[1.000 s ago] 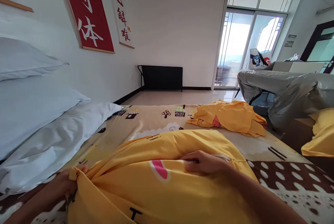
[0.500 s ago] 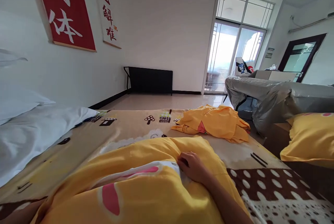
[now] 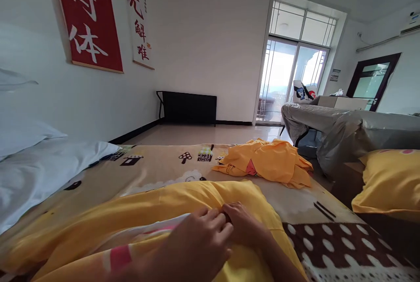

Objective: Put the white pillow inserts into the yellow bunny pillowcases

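A yellow pillowcase (image 3: 190, 192) with pink and white patches lies puffed up on the bed in front of me, and white shows inside its long opening. My right hand (image 3: 246, 225) has its fingers curled on the pillowcase's fabric near the right end of that opening. Beside it, almost touching, is my left hand (image 3: 200, 242), its fingers bent over the same spot and closed on the pillowcase. The left hand hides part of the opening and the fabric pinched under its fingertips.
Crumpled orange cloth (image 3: 269, 163) lies farther back on the patterned blanket (image 3: 164, 159). White pillows (image 3: 65, 172) are at the left. Another yellow pillow (image 3: 390, 181) sits at the right, near a plastic-covered table (image 3: 387, 126). A folded black frame (image 3: 190, 107) leans against the wall.
My left hand has come from the lower left edge to the middle, beside my right hand. The right hand stays at its place on the pillowcase. The view has tilted up slightly.
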Motion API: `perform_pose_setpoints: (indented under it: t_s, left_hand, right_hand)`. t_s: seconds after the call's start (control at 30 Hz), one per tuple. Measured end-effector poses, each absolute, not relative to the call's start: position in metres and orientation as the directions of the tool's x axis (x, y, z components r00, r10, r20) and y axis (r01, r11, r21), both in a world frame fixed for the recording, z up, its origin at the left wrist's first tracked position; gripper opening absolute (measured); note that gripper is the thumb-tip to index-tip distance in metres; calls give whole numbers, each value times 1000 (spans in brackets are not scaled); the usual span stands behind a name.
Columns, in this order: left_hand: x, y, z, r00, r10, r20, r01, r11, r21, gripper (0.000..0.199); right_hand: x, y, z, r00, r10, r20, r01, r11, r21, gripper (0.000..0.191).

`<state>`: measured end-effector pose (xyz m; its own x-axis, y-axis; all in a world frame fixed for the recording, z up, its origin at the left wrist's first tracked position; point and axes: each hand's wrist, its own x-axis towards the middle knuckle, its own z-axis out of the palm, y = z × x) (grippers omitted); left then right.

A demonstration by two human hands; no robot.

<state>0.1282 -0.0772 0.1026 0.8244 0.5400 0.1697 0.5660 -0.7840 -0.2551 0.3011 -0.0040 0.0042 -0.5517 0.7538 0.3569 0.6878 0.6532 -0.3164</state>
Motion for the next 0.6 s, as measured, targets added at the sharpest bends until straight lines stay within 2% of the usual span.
perform_pose_setpoints:
  t_s: [0.07,0.13,0.23,0.3,0.37,0.47,0.6]
  left_hand:
    - [165,-65,86,774,623,110,626,-731,-270,33]
    - [178,-49,62,767,639,61,632,-735,-244,31]
    - [168,-33,29,789,601,127,614,-779,-129,28]
    - [157,-32,15,792,573,209,601,-793,-99,26]
    - [150,-37,9,809,543,226,582,-795,-171,22]
    - [150,-44,5,836,529,145,546,-779,-308,15]
    - [155,-45,14,821,567,70,558,-769,-313,15]
  right_hand:
    - [309,-5,11,-570,742,353,684,666,-297,4]
    - [317,-6,17,-552,757,350,715,645,-270,1]
    - [322,-6,20,-502,811,302,804,566,-184,10]
    - [320,-4,19,-482,838,256,840,525,-136,11]
    - [319,-3,19,-451,859,243,863,489,-125,14]
    - [320,-2,24,-294,913,283,931,340,-131,15]
    - [321,-11,35,-117,926,359,961,197,-194,16]
